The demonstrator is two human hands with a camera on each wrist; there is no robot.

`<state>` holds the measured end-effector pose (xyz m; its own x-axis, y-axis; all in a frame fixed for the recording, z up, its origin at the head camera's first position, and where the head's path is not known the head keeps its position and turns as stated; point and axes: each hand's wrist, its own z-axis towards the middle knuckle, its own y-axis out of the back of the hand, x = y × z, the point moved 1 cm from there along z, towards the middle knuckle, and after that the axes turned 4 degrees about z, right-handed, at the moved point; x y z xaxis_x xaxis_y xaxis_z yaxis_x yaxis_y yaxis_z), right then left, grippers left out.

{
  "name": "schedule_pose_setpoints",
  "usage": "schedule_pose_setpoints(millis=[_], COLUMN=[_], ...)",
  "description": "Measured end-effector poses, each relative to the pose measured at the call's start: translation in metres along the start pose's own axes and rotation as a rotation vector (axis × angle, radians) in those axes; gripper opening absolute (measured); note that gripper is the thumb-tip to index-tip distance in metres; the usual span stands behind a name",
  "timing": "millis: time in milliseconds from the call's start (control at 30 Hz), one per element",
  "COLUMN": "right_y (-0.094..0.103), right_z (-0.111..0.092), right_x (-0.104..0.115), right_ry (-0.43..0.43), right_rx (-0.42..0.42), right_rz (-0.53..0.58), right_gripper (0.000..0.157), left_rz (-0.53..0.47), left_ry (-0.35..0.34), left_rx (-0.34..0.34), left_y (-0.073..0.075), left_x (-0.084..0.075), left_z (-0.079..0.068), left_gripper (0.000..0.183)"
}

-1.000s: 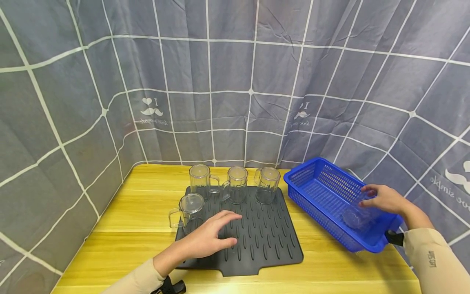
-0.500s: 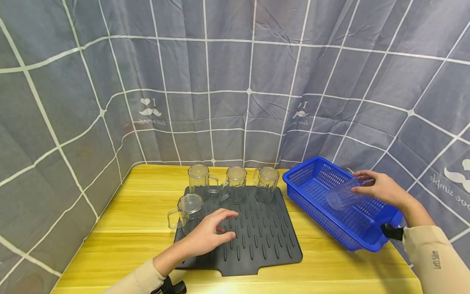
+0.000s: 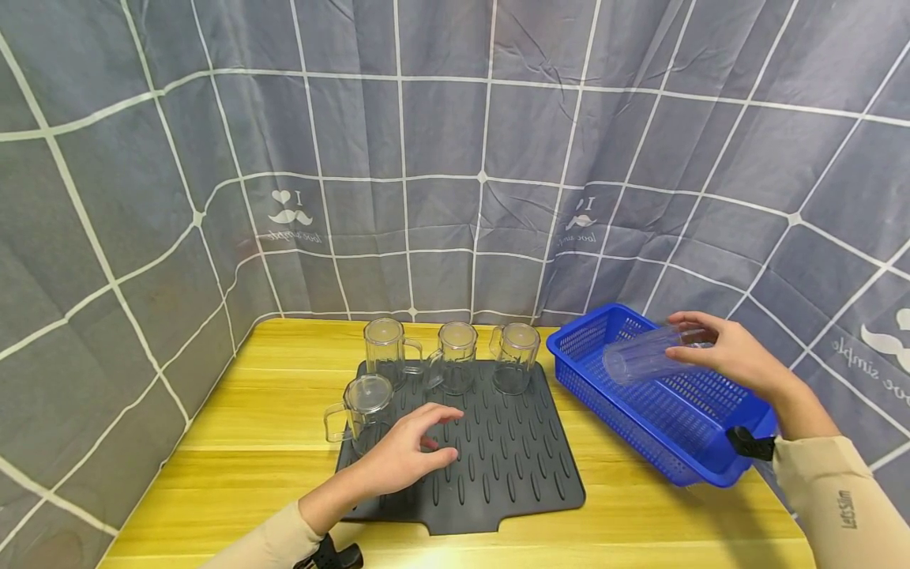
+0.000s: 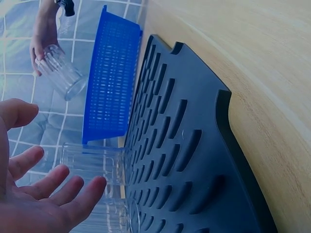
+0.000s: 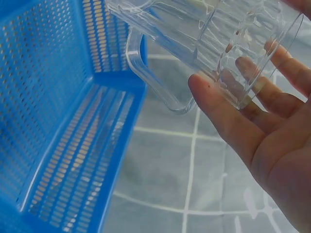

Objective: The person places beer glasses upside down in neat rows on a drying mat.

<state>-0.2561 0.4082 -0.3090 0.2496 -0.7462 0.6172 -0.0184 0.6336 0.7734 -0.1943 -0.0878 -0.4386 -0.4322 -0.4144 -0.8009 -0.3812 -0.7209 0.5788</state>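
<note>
My right hand [image 3: 732, 352] grips a clear glass mug [image 3: 640, 356] near one end, thumb on one side and fingers on the other. The mug is tilted over the blue basket [image 3: 611, 407]; its handle [image 5: 158, 82] shows in the right wrist view. My left hand [image 3: 408, 450] hovers over the black drying mat [image 3: 498, 450], fingers relaxed and holding nothing. Nearest to it, a glass mug [image 3: 370, 395] stands upside down at the mat's left edge, partly hidden by the hand. Three more upside-down mugs line the mat's back edge: left [image 3: 386, 348], middle [image 3: 457, 356] and right [image 3: 515, 356].
The mat lies on a yellow wooden table [image 3: 235, 458]. To its right stands the slotted basket, set at an angle. A grey curtain [image 3: 441, 205] with white grid lines hangs behind and around both sides.
My right hand has lifted the glass mug from low in the basket, moving it up and to the left. The left hand has hardly moved, and the mugs on the mat stay put.
</note>
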Motion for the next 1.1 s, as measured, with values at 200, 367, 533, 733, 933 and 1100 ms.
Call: schedule_pose_setpoints(millis=[200, 367, 533, 733, 933, 1100], right_y=[-0.008, -0.015, -0.023, -0.032, -0.041, -0.05], right_z=[0.002, 0.003, 0.001, -0.002, -0.004, -0.008], right_x=[0.017, 0.026, 0.028, 0.03, 0.031, 0.034], right_ry=[0.063, 0.109, 0.129, 0.12, 0.127, 0.134], right_rx=[-0.005, 0.0, 0.002, 0.032, 0.05, 0.069], right_rz=[0.011, 0.046, 0.099, 0.179, 0.258, 0.357], right_gripper=[0.056, 0.053, 0.051, 0.051, 0.051, 0.049], left_rz=[0.016, 0.023, 0.015, -0.001, -0.014, -0.008], left_ry=[-0.006, -0.006, 0.007, 0.005, -0.001, 0.002], left_rx=[-0.006, -0.007, -0.007, -0.009, -0.009, -0.01], left_y=[-0.002, -0.003, -0.004, -0.005, -0.006, -0.007], left_x=[0.0, 0.0, 0.0, -0.001, -0.002, -0.001], left_z=[0.001, 0.002, 0.002, 0.003, 0.003, 0.003], left_gripper=[0.047, 0.047, 0.049, 0.05, 0.049, 0.05])
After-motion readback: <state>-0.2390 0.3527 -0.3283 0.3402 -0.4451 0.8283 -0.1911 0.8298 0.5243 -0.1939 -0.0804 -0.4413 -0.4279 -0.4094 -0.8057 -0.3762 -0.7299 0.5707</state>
